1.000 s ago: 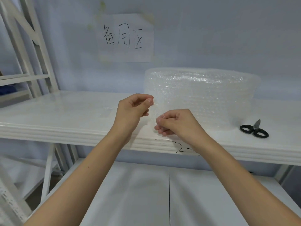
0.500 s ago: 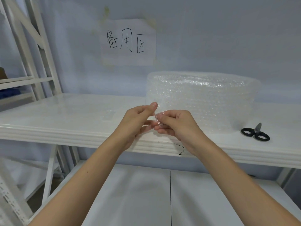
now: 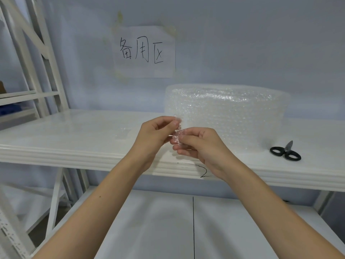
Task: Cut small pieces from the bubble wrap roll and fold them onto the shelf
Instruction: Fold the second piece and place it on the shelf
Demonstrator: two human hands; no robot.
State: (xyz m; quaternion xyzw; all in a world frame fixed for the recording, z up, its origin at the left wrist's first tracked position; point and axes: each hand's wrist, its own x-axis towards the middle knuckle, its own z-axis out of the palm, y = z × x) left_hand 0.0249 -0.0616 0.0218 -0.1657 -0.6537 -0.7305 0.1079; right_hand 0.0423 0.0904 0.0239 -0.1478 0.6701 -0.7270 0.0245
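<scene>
A small clear piece of bubble wrap (image 3: pixel 177 135) is pinched between both hands, held just above the front edge of the white shelf (image 3: pixel 74 146). My left hand (image 3: pixel 155 135) grips its upper left part with thumb and forefinger. My right hand (image 3: pixel 201 144) pinches it from the right, fingers curled round its lower part. The big bubble wrap roll (image 3: pixel 227 116) stands upright on the shelf right behind my hands. Black-handled scissors (image 3: pixel 285 153) lie on the shelf to the right of the roll, blades closed.
Another flat, clear bubble wrap piece (image 3: pixel 124 132) lies on the shelf left of my hands. A paper sign (image 3: pixel 144 52) with handwriting hangs on the wall. A lower shelf (image 3: pixel 168 227) runs below. White rack posts (image 3: pixel 39 58) stand at the left.
My hands came together: the left hand moved right and met the right hand, and the small piece is now bunched between the fingertips. The camera tilted up slightly.
</scene>
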